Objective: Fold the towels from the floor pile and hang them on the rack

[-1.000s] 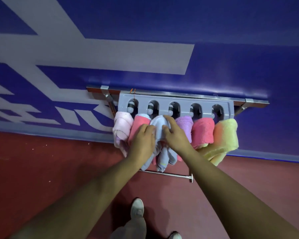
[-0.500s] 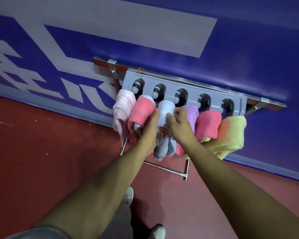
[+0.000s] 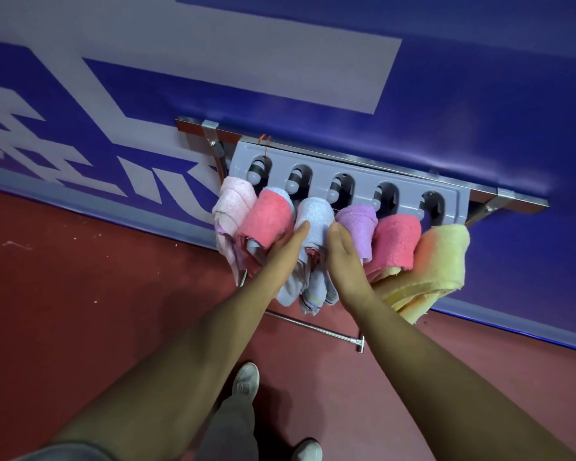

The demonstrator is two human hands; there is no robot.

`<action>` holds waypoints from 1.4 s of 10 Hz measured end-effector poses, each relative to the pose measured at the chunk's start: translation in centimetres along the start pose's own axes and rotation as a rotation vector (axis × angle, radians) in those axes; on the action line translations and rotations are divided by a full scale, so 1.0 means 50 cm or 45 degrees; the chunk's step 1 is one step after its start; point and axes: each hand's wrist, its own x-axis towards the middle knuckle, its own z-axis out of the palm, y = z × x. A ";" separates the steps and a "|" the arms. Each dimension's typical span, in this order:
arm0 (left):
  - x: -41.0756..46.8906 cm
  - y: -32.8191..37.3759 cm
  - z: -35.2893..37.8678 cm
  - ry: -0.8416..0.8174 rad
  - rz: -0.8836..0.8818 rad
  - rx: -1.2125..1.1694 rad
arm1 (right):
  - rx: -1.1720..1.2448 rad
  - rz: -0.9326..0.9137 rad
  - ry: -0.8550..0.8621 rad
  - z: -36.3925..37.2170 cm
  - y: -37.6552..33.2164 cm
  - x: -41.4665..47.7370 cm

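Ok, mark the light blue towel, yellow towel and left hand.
light blue towel (image 3: 316, 212), head view, on its rolled top.
yellow towel (image 3: 443, 261), head view, middle of its drape.
left hand (image 3: 280, 257), head view, back of hand.

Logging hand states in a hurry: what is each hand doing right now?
Left hand: open, straight fingers against the light blue towel.
Right hand: open, fingers alongside that towel, gripping nothing that shows.

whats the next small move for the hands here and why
Probably draw the left hand and right hand back. The light blue towel hangs over the rack between the coral towel and purple towel, and both hands only flank it with straight fingers.
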 end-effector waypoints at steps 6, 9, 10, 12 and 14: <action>0.042 -0.050 0.018 -0.014 -0.195 -0.664 | 0.610 0.374 0.031 -0.003 0.024 -0.003; 0.059 -0.048 -0.011 -0.035 -0.220 -0.200 | 0.267 0.217 0.071 0.038 0.041 0.031; 0.044 -0.043 -0.019 -0.088 -0.230 -0.095 | -0.129 0.130 0.249 0.053 0.051 0.023; 0.029 -0.028 -0.037 -0.069 -0.279 -0.126 | -0.024 0.262 0.230 0.042 0.011 0.016; -0.032 -0.010 -0.051 0.046 -0.189 -0.032 | -0.127 0.192 0.046 -0.013 -0.008 -0.054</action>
